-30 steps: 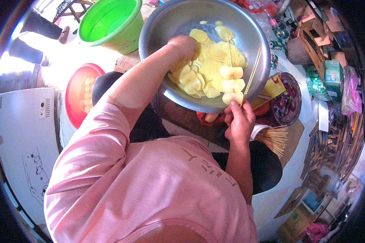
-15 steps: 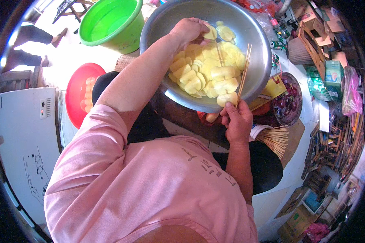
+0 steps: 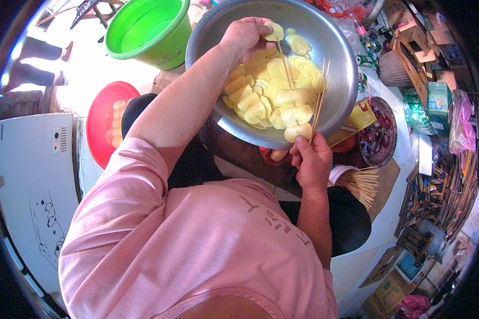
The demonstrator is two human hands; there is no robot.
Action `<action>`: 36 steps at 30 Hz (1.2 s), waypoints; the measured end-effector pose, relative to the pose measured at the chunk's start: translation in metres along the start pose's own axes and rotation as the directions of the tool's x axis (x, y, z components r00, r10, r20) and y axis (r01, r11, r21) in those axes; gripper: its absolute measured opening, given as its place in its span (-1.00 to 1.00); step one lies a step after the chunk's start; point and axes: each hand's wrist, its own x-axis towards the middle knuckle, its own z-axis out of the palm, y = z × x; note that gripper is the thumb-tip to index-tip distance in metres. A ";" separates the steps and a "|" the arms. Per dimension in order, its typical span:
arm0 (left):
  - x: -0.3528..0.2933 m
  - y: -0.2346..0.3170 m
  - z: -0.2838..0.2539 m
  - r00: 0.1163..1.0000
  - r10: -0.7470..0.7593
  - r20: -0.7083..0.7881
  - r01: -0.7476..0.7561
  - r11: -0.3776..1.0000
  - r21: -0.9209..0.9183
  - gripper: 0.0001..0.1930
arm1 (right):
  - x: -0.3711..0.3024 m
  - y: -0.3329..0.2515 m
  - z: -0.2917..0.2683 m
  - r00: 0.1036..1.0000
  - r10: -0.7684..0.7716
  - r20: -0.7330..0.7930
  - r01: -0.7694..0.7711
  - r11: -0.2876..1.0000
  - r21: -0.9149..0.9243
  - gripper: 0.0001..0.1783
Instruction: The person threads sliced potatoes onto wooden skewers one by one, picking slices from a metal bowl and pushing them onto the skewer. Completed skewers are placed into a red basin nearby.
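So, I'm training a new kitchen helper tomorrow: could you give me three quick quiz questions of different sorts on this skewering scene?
1. True or false: the left hand pinches a pale yellow potato slice.
2. What does the right hand have in its grip?
3. Beside the large round steel bowl stands a bucket coloured: A red, B green, C blue?

Key: 1 true. 2 thin wooden skewers threaded with potato slices. 3 B.

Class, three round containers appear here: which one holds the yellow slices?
The large metal bowl, nearest both hands; the green bucket and red basin stand farther left.
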 end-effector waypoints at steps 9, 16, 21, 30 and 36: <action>-0.002 0.001 0.002 1.000 0.025 -0.011 -0.025 0.999 0.027 -0.73 | 0.000 0.002 0.000 1.000 0.000 -0.024 -0.001 1.000 -0.026 -0.87; -0.002 -0.002 0.003 0.999 0.037 -0.023 -0.036 0.998 0.053 -0.74 | -0.002 0.001 0.001 1.000 -0.009 -0.022 0.008 1.000 -0.029 -0.86; -0.004 -0.003 0.004 0.995 0.103 -0.001 -0.102 0.987 0.122 -0.78 | -0.002 0.001 0.001 1.000 -0.016 -0.004 0.016 1.000 -0.025 -0.85; -0.017 0.002 0.012 0.995 0.061 0.073 -0.065 0.997 0.048 -0.88 | -0.002 0.002 0.001 0.999 -0.021 -0.027 0.020 0.999 -0.039 -0.83; -0.015 0.004 0.009 0.998 -0.070 0.003 0.070 0.995 -0.064 -0.86 | -0.002 0.005 -0.001 1.000 -0.026 -0.017 0.025 0.999 -0.040 -0.82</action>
